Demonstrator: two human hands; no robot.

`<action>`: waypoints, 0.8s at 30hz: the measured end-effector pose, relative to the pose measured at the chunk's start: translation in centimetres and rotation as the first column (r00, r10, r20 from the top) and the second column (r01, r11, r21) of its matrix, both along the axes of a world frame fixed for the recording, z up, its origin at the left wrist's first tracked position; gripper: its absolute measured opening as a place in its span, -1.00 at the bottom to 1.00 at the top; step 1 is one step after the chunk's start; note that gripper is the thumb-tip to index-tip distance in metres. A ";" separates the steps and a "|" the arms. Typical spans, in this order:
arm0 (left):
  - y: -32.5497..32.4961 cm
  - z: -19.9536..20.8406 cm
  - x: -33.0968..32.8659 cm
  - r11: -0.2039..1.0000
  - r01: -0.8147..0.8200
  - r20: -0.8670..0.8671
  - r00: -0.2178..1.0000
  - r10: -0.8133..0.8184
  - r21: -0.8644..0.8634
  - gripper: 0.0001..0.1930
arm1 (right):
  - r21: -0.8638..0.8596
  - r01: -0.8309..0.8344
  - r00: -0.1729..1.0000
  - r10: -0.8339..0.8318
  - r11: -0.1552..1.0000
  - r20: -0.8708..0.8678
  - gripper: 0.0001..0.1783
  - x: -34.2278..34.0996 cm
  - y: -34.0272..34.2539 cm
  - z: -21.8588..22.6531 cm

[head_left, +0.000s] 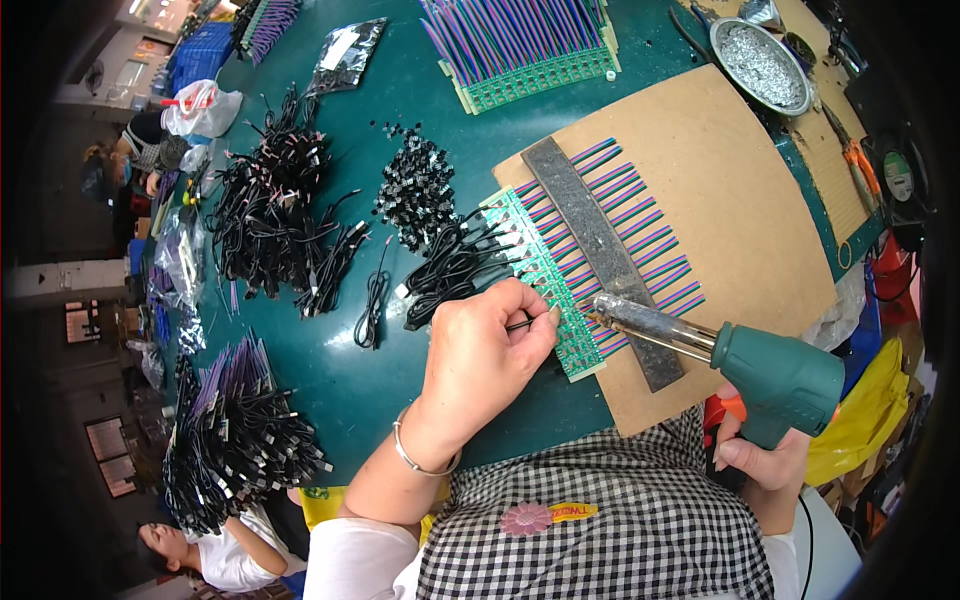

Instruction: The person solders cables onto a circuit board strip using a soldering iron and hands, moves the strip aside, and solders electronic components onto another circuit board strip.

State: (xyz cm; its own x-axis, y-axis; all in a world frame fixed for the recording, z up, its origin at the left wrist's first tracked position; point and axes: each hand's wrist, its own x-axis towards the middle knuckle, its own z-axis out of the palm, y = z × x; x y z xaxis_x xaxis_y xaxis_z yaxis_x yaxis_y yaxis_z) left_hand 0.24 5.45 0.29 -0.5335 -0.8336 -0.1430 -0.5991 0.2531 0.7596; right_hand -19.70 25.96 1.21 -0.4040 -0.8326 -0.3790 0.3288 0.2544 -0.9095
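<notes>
My left hand (pixel 478 352) pinches the end of a thin black cable at the edge of a strip of green circuit boards (pixel 582 345). In my right hand (pixel 768 462) is a green soldering gun (pixel 778 378) with an orange trigger; its metal barrel points left, the tip close above the strip near my left fingers. Coloured wires (pixel 640 205) run right from the boards, under a dark flat bar (pixel 600 250) lying across them. Several black cables (pixel 450 265) reach the strip's left side, beyond my left hand.
A brown board (pixel 740 190) lies beneath the work on the green table (pixel 350 400). Left are piles of black cables (pixel 265 205) and small black parts (pixel 415 185). More wired boards (pixel 535 80) lie at the back, and a metal bowl (pixel 805 95) at back right. Another person (pixel 225 550) sits lower left.
</notes>
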 end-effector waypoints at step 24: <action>-2.0 1.0 -0.2 0.989 0.065 0.028 0.997 -0.070 0.136 -0.91 | 0.016 -0.008 0.996 0.007 1.000 0.087 -0.52 0.2 -1.5 1.3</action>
State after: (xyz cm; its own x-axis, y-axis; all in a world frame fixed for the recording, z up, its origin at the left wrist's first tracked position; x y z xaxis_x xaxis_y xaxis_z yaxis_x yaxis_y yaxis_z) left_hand 0.02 3.44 1.30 -0.5811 -0.7678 -0.2699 -0.6092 0.1906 0.7698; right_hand -19.50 24.48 2.47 -0.3623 -0.8292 -0.4257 0.4048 0.2715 -0.8732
